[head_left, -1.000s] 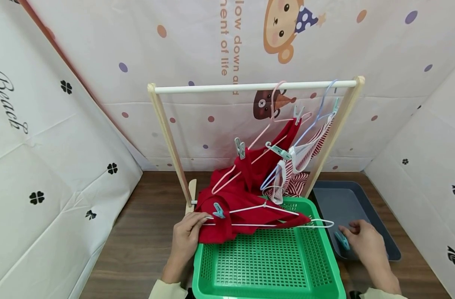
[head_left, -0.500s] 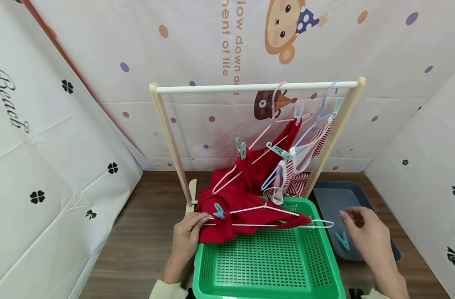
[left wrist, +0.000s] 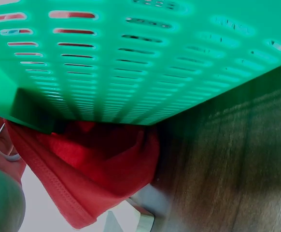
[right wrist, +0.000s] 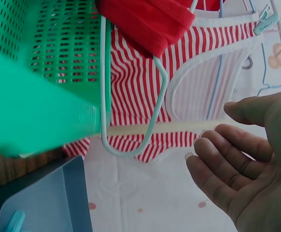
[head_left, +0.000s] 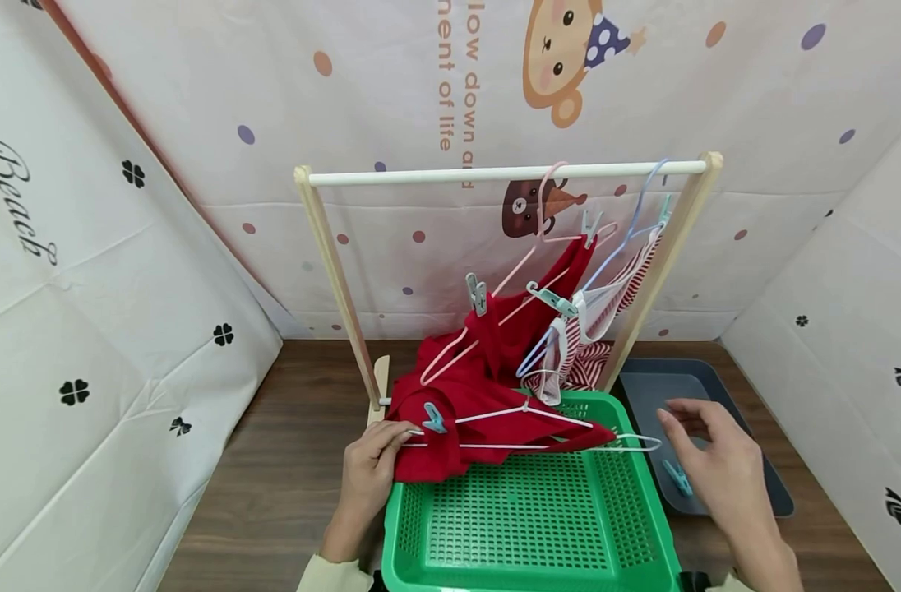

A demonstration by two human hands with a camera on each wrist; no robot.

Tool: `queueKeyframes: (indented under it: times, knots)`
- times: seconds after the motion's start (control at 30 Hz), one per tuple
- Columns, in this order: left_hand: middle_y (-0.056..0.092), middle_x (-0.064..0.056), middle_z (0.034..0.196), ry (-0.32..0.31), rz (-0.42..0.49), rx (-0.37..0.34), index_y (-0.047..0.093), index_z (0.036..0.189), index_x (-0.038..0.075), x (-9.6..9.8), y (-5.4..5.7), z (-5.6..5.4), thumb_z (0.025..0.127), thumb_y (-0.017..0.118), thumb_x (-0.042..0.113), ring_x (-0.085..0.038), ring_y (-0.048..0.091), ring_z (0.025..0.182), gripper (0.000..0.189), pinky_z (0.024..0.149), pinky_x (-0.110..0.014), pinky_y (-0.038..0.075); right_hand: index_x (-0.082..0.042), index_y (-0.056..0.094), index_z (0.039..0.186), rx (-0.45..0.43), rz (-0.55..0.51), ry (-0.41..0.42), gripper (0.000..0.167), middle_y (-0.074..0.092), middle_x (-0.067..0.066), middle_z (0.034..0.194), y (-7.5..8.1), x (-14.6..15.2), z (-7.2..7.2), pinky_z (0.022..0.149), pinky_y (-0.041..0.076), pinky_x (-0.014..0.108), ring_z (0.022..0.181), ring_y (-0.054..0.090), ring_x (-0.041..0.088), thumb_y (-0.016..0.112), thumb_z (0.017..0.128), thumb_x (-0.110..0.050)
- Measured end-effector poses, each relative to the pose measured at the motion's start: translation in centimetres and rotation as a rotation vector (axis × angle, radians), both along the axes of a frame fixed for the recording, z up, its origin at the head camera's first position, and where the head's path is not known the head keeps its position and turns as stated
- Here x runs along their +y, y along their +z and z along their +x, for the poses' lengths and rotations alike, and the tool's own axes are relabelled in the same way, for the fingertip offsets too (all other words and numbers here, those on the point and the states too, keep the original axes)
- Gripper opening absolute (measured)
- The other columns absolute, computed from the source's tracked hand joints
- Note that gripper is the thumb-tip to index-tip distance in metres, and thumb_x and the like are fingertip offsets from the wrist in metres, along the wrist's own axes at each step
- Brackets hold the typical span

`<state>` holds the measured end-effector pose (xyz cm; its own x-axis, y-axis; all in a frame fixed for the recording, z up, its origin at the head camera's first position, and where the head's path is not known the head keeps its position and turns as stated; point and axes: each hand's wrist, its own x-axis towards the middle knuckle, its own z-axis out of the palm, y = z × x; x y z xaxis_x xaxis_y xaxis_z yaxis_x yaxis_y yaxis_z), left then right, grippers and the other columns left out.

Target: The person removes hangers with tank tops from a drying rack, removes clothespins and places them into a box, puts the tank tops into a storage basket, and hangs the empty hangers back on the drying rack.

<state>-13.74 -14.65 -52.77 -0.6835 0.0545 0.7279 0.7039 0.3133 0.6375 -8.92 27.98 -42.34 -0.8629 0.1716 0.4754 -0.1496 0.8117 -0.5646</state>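
My left hand pinches the near left end of a white clothes hanger, beside a blue clothespin that clips red cloth to it. The red garment drapes from this hanger over the basket's far left part; in the left wrist view a fold of red cloth hangs past the basket. My right hand hovers over the grey tray, holding nothing, with thumb and fingers apart. Another blue clothespin lies in the tray below it. The white hanger's outer loop shows in the right wrist view.
A green basket stands in front of a wooden rack with a white rail. From the rail hang a pink hanger with red cloth and a blue hanger with a red-and-white striped garment, both with clothespins.
My right hand has risen from right beside the blue clothespin in the tray, its fingers spreading, then drifted slightly left. My left hand and the white hanger have stayed put.
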Motion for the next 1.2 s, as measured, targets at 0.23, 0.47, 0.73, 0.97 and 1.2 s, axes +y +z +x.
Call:
queueKeyframes:
  times: [0.23, 0.47, 0.73, 0.97, 1.2]
  knots:
    - [0.077, -0.011, 0.102, -0.004, 0.003, 0.015, 0.081, 0.108, 0.003, 0.1, 0.2, 0.0, 0.094, 0.073, -0.01, -0.033, 0.071, 0.091, 0.021, 0.091, -0.017, 0.055, -0.003, 0.074, 0.116, 0.085, -0.007, 0.069, 0.023, 0.071, 0.007, 0.106, 0.1, -1.4, 0.0, 0.082, 0.041, 0.004, 0.095, 0.051, -0.016, 0.081, 0.094, -0.002]
    - [0.078, -0.01, 0.102, -0.003, 0.011, -0.012, 0.081, 0.107, 0.004, 0.1, 0.3, 0.1, 0.093, 0.074, -0.012, -0.033, 0.071, 0.091, 0.023, 0.09, -0.018, 0.055, -0.002, 0.073, 0.115, 0.152, -0.009, 0.177, 0.03, 0.071, 0.006, 0.107, 0.6, -3.1, -0.1, 0.086, 0.042, 0.003, 0.097, 0.057, -0.01, 0.083, 0.088, 0.007]
    - [0.077, -0.01, 0.101, 0.0, 0.007, -0.001, 0.081, 0.106, 0.004, 0.1, 0.1, 0.0, 0.093, 0.073, -0.013, -0.032, 0.071, 0.091, 0.023, 0.09, -0.017, 0.055, -0.006, 0.075, 0.114, 0.178, 0.031, 0.289, 0.038, 0.071, -0.001, 0.106, 0.5, -4.9, -0.3, 0.084, 0.046, 0.005, 0.094, 0.064, 0.003, 0.086, 0.081, 0.009]
    - [0.077, -0.011, 0.101, -0.006, 0.012, 0.016, 0.081, 0.107, 0.003, 0.1, 0.1, 0.0, 0.091, 0.073, -0.015, -0.032, 0.071, 0.09, 0.025, 0.09, -0.017, 0.055, -0.012, 0.076, 0.113, 0.202, 0.05, 0.38, 0.042, 0.071, -0.004, 0.105, 0.6, -6.8, -0.6, 0.075, 0.05, 0.011, 0.086, 0.064, 0.007, 0.088, 0.079, 0.009]
    - [0.078, -0.011, 0.101, 0.002, 0.008, 0.024, 0.081, 0.106, 0.003, 0.3, 0.3, 0.0, 0.088, 0.073, -0.019, -0.03, 0.071, 0.09, 0.03, 0.09, -0.017, 0.055, -0.015, 0.075, 0.113, 0.22, 0.034, 0.494, 0.022, 0.072, -0.004, 0.106, 0.4, -8.6, -1.1, 0.075, 0.055, 0.014, 0.091, 0.068, 0.009, 0.085, 0.094, -0.016]
